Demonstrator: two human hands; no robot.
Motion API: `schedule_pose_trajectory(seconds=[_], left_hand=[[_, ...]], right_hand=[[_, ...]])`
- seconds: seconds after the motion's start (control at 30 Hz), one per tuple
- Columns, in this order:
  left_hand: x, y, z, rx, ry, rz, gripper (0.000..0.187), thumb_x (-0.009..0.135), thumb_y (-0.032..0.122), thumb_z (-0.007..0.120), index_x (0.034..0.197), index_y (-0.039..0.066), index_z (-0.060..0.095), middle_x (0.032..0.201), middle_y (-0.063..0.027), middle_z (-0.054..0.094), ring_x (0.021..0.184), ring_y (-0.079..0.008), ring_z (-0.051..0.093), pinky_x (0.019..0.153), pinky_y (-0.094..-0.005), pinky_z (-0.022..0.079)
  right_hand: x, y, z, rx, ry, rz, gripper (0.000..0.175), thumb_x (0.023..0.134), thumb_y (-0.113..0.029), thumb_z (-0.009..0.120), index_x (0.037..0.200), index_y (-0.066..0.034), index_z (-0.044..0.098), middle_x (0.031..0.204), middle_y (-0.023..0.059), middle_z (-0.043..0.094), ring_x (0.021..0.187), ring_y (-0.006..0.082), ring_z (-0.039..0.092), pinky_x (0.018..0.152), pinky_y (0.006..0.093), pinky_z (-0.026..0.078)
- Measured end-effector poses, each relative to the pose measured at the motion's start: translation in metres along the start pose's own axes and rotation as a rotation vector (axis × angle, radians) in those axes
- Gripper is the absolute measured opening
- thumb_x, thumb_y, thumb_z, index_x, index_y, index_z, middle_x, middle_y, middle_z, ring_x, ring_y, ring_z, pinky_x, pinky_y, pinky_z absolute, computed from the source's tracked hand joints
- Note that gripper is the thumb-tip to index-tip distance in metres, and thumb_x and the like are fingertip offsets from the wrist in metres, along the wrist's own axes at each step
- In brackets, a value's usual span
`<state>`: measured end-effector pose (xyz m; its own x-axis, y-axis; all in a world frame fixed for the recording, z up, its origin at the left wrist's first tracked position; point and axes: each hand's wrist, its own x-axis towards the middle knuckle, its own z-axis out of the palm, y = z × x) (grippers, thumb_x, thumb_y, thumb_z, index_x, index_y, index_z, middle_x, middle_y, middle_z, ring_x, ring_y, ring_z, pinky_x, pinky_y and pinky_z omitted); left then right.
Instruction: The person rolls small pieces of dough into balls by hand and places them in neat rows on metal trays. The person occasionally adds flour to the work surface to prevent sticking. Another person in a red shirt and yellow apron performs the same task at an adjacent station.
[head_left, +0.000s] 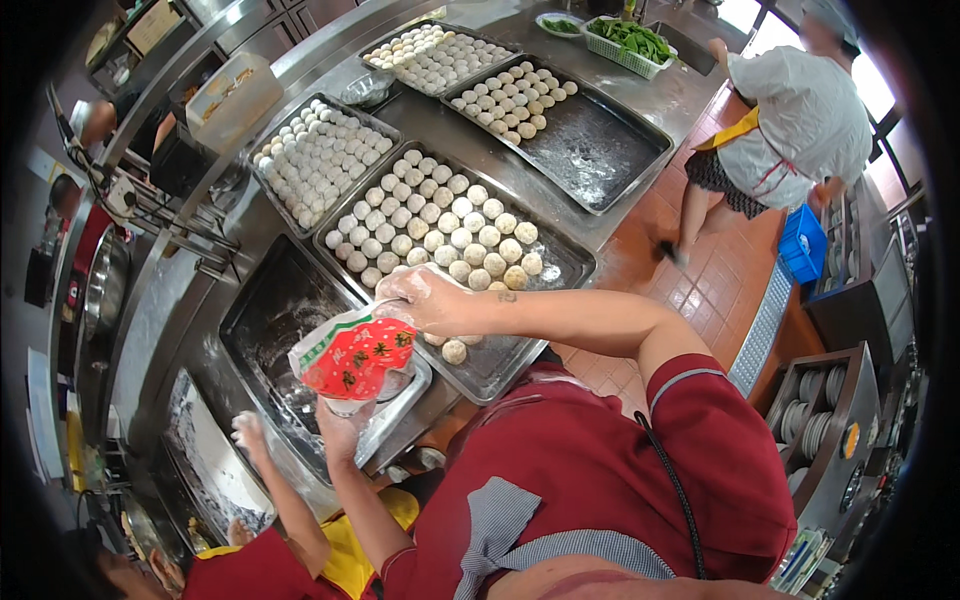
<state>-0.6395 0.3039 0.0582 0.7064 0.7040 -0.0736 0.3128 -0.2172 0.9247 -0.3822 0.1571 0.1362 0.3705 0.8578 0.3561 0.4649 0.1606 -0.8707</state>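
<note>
A red and white plastic flour bag (360, 356) with printed writing is tilted over the near trays. My right hand (420, 300), dusted white, grips its upper edge. Around its lower end is my left hand (345, 420), the fingers partly hidden. Beneath the bag lies a dark metal tray (262, 300) with white powder on it. To the right, a second tray (577, 262) holds rows of floured dough balls (457, 236), some hidden by my right arm. Further trays of balls stand beyond: one at left (322, 161), one at the back (442, 60) and one partly filled (600, 150).
At lower left, a co-worker's floured hand (251, 435) is near a powder-covered tray (217, 457). Another person (795, 127) stands at right, beyond the counter. A basket of leafy greens (630, 45) and a clear bowl (367, 88) stand on the counter. Plate racks (817, 412) line the right side.
</note>
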Motion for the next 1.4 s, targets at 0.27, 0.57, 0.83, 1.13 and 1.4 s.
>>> schedule_pose_trajectory(seconds=[0.27, 0.57, 0.83, 1.13, 1.4], left_hand=[[0.055, 0.023, 0.084, -0.204, -0.252, -0.096, 0.066, 0.067, 0.001, 0.083, 0.127, 0.002, 0.056, 0.120, -0.0071, 0.064, 0.108, -0.0171, 0.061, 0.093, -0.0339, 0.049], [0.094, 0.040, 0.190, -0.488, 0.010, -0.221, 0.053, 0.090, 0.004, 0.068, 0.138, -0.002, 0.046, 0.137, -0.0163, 0.055, 0.123, -0.0259, 0.056, 0.100, -0.0361, 0.049], [0.019, 0.038, 0.200, -0.499, 0.490, -0.517, 0.040, 0.091, 0.004, 0.066, 0.129, -0.002, 0.055, 0.122, -0.0155, 0.065, 0.104, -0.0194, 0.066, 0.082, -0.0270, 0.054], [-0.051, 0.046, 0.205, -0.518, 0.903, -0.649, 0.028, 0.093, 0.004, 0.062, 0.120, -0.002, 0.059, 0.108, -0.0136, 0.070, 0.091, -0.0174, 0.068, 0.074, -0.0281, 0.055], [-0.076, 0.017, 0.200, -0.655, 0.899, -0.695, 0.023, 0.097, 0.007, 0.058, 0.119, 0.001, 0.059, 0.108, -0.0099, 0.071, 0.094, -0.0158, 0.069, 0.078, -0.0262, 0.055]], right_hand=[[0.027, -0.025, -0.106, -0.062, 0.085, 0.125, 0.018, 0.084, -0.017, 0.071, 0.087, 0.0009, 0.071, 0.075, 0.0190, 0.066, 0.070, 0.0274, 0.065, 0.067, 0.0384, 0.051], [0.084, 0.049, -0.367, -0.428, 0.224, 0.211, 0.014, 0.080, -0.014, 0.066, 0.078, -0.0020, 0.072, 0.066, 0.0166, 0.065, 0.061, 0.0243, 0.064, 0.062, 0.0394, 0.050], [0.164, 0.262, -0.635, -1.154, 0.388, 0.115, 0.033, 0.085, -0.030, 0.062, 0.089, 0.0019, 0.069, 0.086, 0.0234, 0.067, 0.078, 0.0367, 0.063, 0.070, 0.0461, 0.047], [0.195, 0.515, -0.764, -2.105, -0.094, 0.246, 0.020, 0.094, -0.018, 0.050, 0.096, -0.0128, 0.069, 0.093, 0.0068, 0.067, 0.088, 0.0208, 0.066, 0.073, 0.0350, 0.053], [0.210, 0.508, -0.696, -1.486, 0.246, 0.318, 0.024, 0.084, -0.014, 0.052, 0.085, 0.0025, 0.070, 0.092, 0.0210, 0.069, 0.086, 0.0386, 0.067, 0.078, 0.0490, 0.053]])
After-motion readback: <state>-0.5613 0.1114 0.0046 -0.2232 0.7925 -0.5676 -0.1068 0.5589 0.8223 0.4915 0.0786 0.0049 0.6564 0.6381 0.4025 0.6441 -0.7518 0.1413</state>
